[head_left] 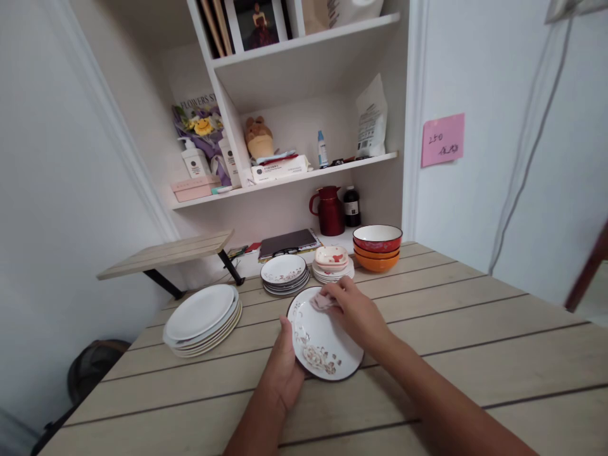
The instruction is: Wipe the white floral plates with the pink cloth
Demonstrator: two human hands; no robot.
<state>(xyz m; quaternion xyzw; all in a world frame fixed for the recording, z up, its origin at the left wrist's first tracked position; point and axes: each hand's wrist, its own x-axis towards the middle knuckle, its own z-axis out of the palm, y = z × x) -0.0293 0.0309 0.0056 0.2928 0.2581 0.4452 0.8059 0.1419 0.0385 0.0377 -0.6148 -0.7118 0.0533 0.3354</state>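
A white plate with a dark rim and a brownish flower print is tilted towards me above the table. My left hand grips its left edge, thumb at the rim and the other fingers hidden underneath. On the plate's upper part, my right hand is closed around a pale pink cloth, pressing it against the surface. Just behind stands a stack of matching flowered plates. Beside that stack are small white dishes piled on small plates.
Large white plates are stacked at the left, near a raised wooden stand with black legs. Red and orange bowls are nested at the back right. Behind them sit a red jug, a dark bottle and a dark folder.
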